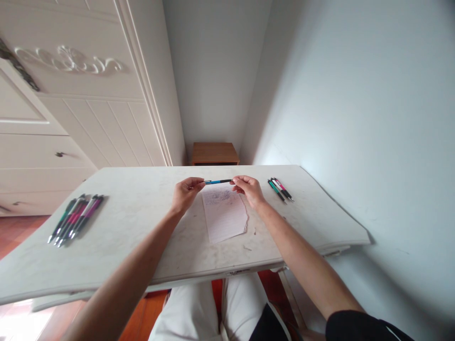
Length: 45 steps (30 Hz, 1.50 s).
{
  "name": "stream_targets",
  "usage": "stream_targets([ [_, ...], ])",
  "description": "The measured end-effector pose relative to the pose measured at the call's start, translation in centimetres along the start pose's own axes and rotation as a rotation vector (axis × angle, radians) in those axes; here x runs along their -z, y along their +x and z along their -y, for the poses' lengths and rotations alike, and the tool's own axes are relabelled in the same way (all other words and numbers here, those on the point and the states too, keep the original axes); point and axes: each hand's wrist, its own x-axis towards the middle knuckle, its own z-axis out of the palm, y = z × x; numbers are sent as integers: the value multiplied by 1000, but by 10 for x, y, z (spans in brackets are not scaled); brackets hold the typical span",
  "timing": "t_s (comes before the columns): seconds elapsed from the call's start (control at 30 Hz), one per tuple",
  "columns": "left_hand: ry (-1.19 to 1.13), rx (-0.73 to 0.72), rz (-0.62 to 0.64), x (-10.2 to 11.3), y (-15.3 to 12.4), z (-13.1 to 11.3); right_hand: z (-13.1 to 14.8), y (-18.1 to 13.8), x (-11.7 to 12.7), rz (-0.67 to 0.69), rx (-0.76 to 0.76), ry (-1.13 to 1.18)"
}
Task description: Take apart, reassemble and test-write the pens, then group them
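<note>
A blue and black pen (217,181) is held level above the far middle of the white table (142,222). My left hand (186,192) pinches its left end and my right hand (249,188) pinches its right end; both hands are closed on it. Right below the pen lies a torn sheet of lined paper (224,213) with scribbles near its top edge.
Several pens (76,219) lie in a row at the table's left side. Three more pens (280,189) lie at the far right. A white cabinet (71,109) stands to the left, a small wooden stand (214,153) behind the table, and a wall on the right.
</note>
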Motion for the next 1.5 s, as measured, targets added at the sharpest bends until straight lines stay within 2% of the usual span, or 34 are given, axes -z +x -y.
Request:
stream_targets([
  [0.17,-20,22,22,0,-3,-5,1,-2,-1,32,16,2],
  [0.37,-6,-68,103,-4,-6,-12,0,-4,-6,55,2,40],
  [0.57,37,-27,62,-3,-5,-8,-2,-2,-5,35,-2,82],
  [0.73,54,-23,162,-1,-4,-5,-3,0,-4,20,9,78],
  [1.1,8,-72,83,-3,-4,-7,-1,-1,-4,4,29,88],
  [1.3,69,-35,163,-2,-3,-5,-2,0,-3,8,26,84],
  [1.5,43,-48,134,-1,-3,-6,-3,0,-2,2,37,87],
])
